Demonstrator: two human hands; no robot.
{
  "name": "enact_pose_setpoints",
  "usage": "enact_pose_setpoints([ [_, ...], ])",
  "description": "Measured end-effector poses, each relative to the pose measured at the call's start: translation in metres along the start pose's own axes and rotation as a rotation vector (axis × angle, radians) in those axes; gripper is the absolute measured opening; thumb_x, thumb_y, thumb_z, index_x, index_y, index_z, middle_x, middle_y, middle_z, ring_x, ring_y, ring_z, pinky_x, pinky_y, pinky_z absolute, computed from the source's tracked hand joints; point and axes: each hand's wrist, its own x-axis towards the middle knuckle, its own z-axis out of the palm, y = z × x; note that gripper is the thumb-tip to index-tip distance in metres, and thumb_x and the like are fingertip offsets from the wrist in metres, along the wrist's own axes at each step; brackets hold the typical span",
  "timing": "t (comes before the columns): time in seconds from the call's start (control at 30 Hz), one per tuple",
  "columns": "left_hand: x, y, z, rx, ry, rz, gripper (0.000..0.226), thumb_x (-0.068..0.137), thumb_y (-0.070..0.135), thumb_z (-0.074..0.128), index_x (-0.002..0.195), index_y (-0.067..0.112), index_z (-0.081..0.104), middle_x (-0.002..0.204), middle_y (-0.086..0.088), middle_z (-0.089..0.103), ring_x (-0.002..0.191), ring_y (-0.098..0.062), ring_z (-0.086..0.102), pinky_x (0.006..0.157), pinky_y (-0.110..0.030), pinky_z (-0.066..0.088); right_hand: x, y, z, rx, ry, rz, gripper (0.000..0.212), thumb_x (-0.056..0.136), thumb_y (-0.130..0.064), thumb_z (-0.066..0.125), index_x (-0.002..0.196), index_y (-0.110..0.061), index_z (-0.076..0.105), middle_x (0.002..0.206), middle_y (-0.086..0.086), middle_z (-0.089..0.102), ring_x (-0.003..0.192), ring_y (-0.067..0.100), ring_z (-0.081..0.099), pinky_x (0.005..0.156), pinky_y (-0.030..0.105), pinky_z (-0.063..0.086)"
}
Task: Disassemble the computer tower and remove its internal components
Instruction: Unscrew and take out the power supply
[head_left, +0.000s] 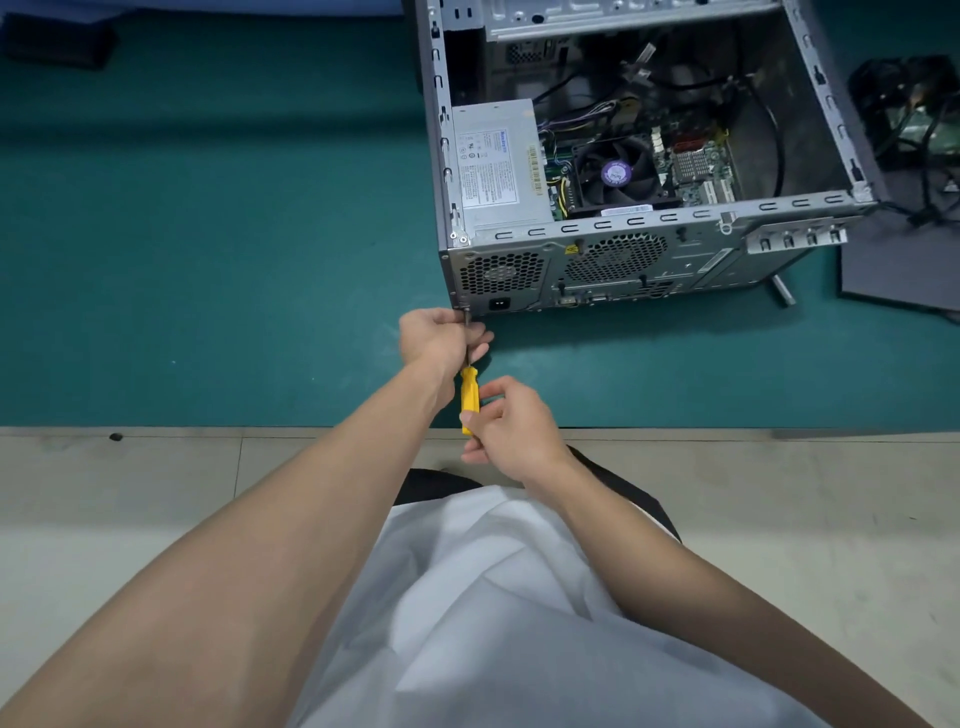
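Observation:
An open grey computer tower (675, 244) lies on its side on the green mat, rear panel facing me. Inside I see a silver power supply (496, 166), a black CPU fan (615, 174) with a purple label, the motherboard (693, 166) and black cables. A yellow-handled screwdriver (469, 397) points at the lower left corner of the rear panel. My left hand (441, 338) pinches its metal shaft near the tip. My right hand (511, 423) grips the yellow handle.
A dark removed side panel (898, 265) lies on the mat right of the tower, with a tangle of black cables and parts (914, 109) behind it. A dark object (57, 44) sits far left. The mat's front edge (208, 428) meets a beige table strip.

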Motion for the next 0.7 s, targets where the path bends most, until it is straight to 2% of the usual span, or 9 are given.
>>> enact_pose_setpoints([
  [0.1,-0.001,0.001,0.003,-0.011,0.000,-0.004,0.016,0.089,-0.017,0.051,0.095,-0.003,0.057,0.090,-0.020,0.066,0.073,-0.024,0.070,0.059,-0.023,0.057,-0.001,-0.001,-0.001,-0.012,0.011,-0.020,0.024,0.090,-0.012,0.064,0.111,-0.008,0.054,0.092,0.010,0.065,0.071,0.020,0.066,0.066,0.029,0.059],
  [0.17,-0.003,0.002,0.003,-0.092,-0.057,-0.022,0.018,0.091,-0.018,0.044,0.098,-0.006,0.056,0.088,-0.021,0.065,0.073,-0.025,0.069,0.063,-0.024,0.059,-0.001,-0.002,-0.009,0.217,-0.130,0.068,0.017,0.094,-0.009,0.059,0.109,-0.003,0.054,0.094,0.013,0.062,0.075,0.021,0.065,0.072,0.033,0.059],
  [0.23,-0.005,0.003,0.002,-0.149,-0.102,-0.026,0.019,0.091,-0.018,0.042,0.103,-0.010,0.055,0.087,-0.021,0.064,0.076,-0.025,0.069,0.067,-0.025,0.059,-0.004,-0.005,-0.018,0.498,-0.317,0.168,0.015,0.097,-0.004,0.049,0.110,0.002,0.054,0.100,0.018,0.063,0.079,0.026,0.068,0.070,0.035,0.059],
  [0.3,-0.004,0.002,0.002,-0.179,-0.101,-0.030,0.021,0.091,-0.019,0.042,0.105,-0.011,0.055,0.088,-0.021,0.065,0.079,-0.025,0.069,0.068,-0.024,0.059,-0.004,-0.005,-0.021,0.595,-0.392,0.184,0.017,0.097,0.002,0.045,0.112,0.004,0.053,0.101,0.021,0.064,0.077,0.028,0.070,0.066,0.034,0.059],
  [0.37,-0.004,0.001,0.002,-0.135,-0.052,-0.028,0.020,0.090,-0.018,0.046,0.103,-0.010,0.057,0.089,-0.020,0.066,0.079,-0.025,0.069,0.065,-0.024,0.059,-0.002,-0.005,-0.015,0.469,-0.301,0.134,0.016,0.095,0.005,0.048,0.110,0.001,0.052,0.099,0.021,0.062,0.070,0.025,0.069,0.068,0.032,0.059],
  [0.47,-0.002,-0.002,0.002,0.057,0.044,0.022,0.014,0.084,-0.014,0.061,0.088,0.000,0.062,0.084,-0.016,0.067,0.075,-0.025,0.069,0.062,-0.029,0.058,0.001,0.000,-0.004,0.140,-0.020,0.086,0.024,0.089,0.000,0.062,0.109,-0.007,0.052,0.100,0.015,0.062,0.062,0.020,0.068,0.074,0.034,0.059],
  [0.53,0.000,-0.003,0.004,0.100,0.070,0.039,0.018,0.084,-0.015,0.060,0.085,0.003,0.060,0.085,-0.015,0.068,0.074,-0.023,0.071,0.060,-0.028,0.056,0.002,0.002,-0.003,0.015,0.079,0.065,0.029,0.085,-0.004,0.068,0.109,-0.011,0.053,0.097,0.010,0.064,0.058,0.017,0.068,0.070,0.031,0.059],
  [0.6,0.000,-0.003,0.006,0.062,0.047,0.024,0.018,0.088,-0.017,0.052,0.091,0.001,0.057,0.090,-0.017,0.067,0.075,-0.023,0.070,0.060,-0.026,0.056,0.003,0.004,-0.007,0.059,0.059,0.068,0.026,0.087,-0.006,0.067,0.108,-0.009,0.053,0.097,0.011,0.064,0.062,0.017,0.068,0.067,0.028,0.059],
  [0.7,-0.002,-0.002,0.007,-0.034,-0.048,0.009,0.018,0.092,-0.016,0.044,0.103,-0.006,0.054,0.095,-0.020,0.064,0.079,-0.025,0.068,0.071,-0.027,0.058,0.001,0.002,-0.017,0.438,-0.210,0.152,0.015,0.096,-0.003,0.051,0.111,0.001,0.051,0.097,0.019,0.061,0.076,0.025,0.068,0.071,0.033,0.059],
])
